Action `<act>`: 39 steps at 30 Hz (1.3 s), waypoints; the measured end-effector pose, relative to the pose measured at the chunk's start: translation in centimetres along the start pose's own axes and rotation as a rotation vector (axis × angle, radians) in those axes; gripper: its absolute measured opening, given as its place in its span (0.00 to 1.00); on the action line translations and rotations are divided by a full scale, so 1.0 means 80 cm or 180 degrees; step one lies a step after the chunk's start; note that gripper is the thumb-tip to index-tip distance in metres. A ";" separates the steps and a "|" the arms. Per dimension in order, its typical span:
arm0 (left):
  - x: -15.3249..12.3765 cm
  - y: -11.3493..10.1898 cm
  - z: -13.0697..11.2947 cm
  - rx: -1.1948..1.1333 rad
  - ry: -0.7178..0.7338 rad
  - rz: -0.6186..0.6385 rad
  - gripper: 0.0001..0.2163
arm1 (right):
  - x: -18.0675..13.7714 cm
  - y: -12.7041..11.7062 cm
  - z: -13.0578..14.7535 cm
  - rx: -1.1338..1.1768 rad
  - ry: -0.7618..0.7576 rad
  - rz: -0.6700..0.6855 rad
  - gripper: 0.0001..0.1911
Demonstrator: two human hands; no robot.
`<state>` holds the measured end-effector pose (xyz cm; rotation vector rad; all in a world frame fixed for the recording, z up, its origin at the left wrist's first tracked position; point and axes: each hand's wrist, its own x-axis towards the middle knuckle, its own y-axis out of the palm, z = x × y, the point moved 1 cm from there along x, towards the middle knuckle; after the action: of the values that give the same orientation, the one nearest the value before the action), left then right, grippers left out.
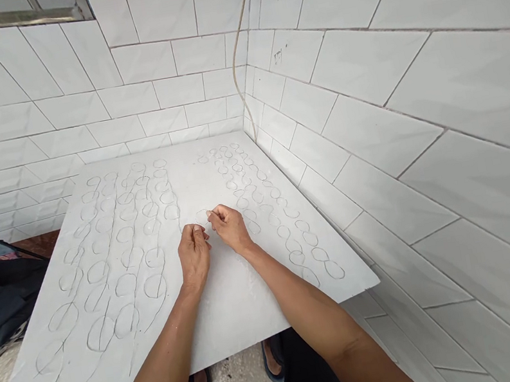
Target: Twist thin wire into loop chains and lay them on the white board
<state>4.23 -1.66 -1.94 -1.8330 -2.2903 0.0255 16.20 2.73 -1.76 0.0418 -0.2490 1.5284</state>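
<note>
Over the middle of a white board, my left hand (194,254) is closed in a pinch, its fingertips pressed together. What it holds, if anything, is too fine to make out. Close beside it, my right hand (228,225) pinches a thin ring (202,213) between thumb and forefinger. To the left, rows of thin dark rings (155,286) lie along long loose strands. Right of my hands, smaller rings (335,269) lie in chain-like rows, some touching or overlapping. Whether the rings are wire or thread cannot be told.
The white board (238,324) reaches to the tiled wall (367,100) on the right and back. A cable (235,57) hangs down the corner. Dark cloth (2,292) lies over a seat at left. My sandalled feet show below the front edge.
</note>
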 end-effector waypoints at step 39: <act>0.004 -0.004 -0.004 -0.0197 -0.0220 -0.0284 0.22 | 0.002 -0.004 0.004 0.0055 0.0104 0.0626 0.16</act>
<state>3.88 -1.46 -1.50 -1.7834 -2.4443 0.0044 16.50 2.85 -1.40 0.0059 -0.2188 1.7254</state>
